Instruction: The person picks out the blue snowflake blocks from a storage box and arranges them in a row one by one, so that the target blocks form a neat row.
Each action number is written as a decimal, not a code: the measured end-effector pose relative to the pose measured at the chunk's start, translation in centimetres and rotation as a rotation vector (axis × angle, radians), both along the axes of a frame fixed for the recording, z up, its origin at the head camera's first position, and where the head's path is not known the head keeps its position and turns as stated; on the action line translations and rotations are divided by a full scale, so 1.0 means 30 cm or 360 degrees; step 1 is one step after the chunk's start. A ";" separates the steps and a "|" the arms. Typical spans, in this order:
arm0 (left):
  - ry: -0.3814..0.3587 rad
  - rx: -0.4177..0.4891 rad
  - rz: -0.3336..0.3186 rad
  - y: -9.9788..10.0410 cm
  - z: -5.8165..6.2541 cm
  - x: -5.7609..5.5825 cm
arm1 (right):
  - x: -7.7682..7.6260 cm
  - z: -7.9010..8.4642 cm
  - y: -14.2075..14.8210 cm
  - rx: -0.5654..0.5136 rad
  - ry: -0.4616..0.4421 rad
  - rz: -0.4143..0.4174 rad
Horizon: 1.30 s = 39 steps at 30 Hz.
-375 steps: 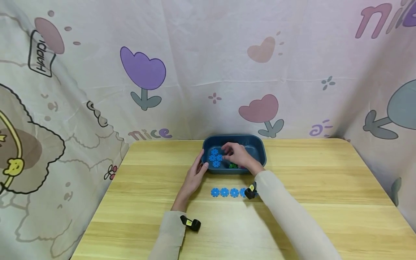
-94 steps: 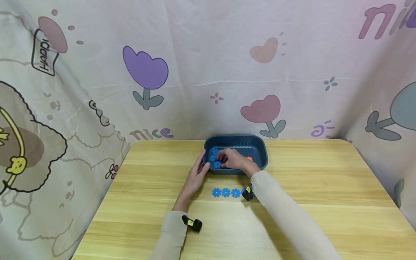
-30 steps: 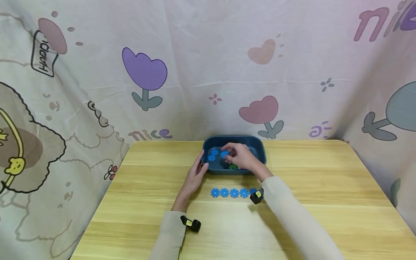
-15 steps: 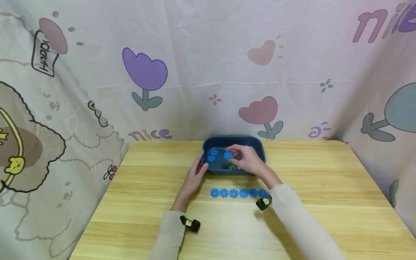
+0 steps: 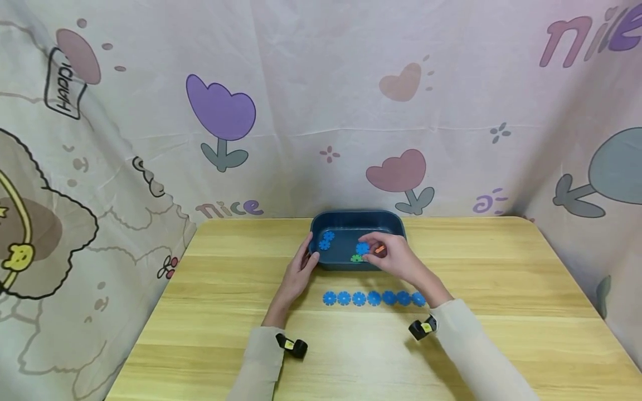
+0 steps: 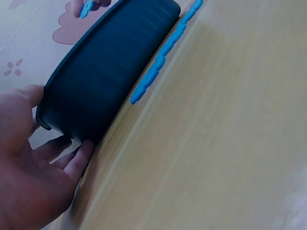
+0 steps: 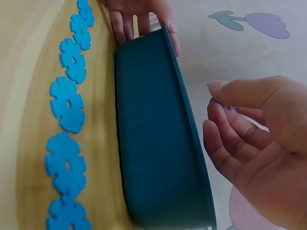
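A dark blue plastic bin (image 5: 356,266) stands at the table's back edge. My left hand (image 5: 299,271) holds its left end, thumb at the front wall and fingers along the side; the left wrist view shows the thumb (image 6: 34,93) by the rim. My right hand (image 5: 393,256) pinches a blue snowflake disc (image 5: 362,248) between thumb and fingers, over the bin's right half. Two blue discs (image 5: 325,244) lie in the bin's left part. A green disc (image 5: 356,258) and an orange disc (image 5: 379,249) show near the right hand, partly hidden.
Several blue snowflake discs (image 5: 359,299) lie in a row on the wooden table (image 5: 241,289), in front of the bin. A printed cloth (image 5: 301,111) hangs directly behind the table. Both wrists wear small black cameras (image 5: 422,328).
My right hand has lifted a blue disc from the bin's left part and carried it rightward, towards me. Fewer blue discs lie there than before. More of the row shows. The left hand stays put.
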<state>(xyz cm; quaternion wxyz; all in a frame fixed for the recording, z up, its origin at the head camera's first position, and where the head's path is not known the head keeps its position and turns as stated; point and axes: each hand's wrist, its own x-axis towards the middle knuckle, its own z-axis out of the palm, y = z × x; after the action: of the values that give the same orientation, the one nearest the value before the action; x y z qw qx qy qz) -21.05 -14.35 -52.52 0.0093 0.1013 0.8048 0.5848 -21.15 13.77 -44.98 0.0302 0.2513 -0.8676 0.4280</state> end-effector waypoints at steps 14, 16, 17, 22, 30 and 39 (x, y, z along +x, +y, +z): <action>-0.0006 0.0007 -0.0007 -0.001 0.000 0.002 | 0.117 -0.018 0.094 -0.0053 0.0028 -0.0155; -0.0019 0.0009 -0.0017 0.000 0.007 0.003 | 0.133 -0.020 0.111 -0.0071 0.0018 -0.0176; -0.0028 0.0008 -0.0021 0.001 0.015 0.006 | 0.140 -0.023 0.120 -0.0081 0.0018 -0.0180; -0.0039 0.0045 -0.0026 0.011 0.074 0.034 | 0.170 -0.044 0.171 -0.0078 0.0036 -0.0216; -0.0011 0.0067 0.0008 0.028 0.077 0.044 | 0.223 -0.085 0.245 -0.0179 -0.0078 -0.0276; -0.0047 0.0035 -0.0057 0.009 0.118 0.055 | 0.271 -0.113 0.294 -0.0182 -0.0065 -0.0321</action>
<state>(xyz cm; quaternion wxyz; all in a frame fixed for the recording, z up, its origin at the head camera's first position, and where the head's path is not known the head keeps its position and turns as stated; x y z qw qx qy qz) -19.40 -14.08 -48.99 0.0306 0.1071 0.7962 0.5947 -13.02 22.59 -48.35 0.0696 0.1519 -0.8631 0.4766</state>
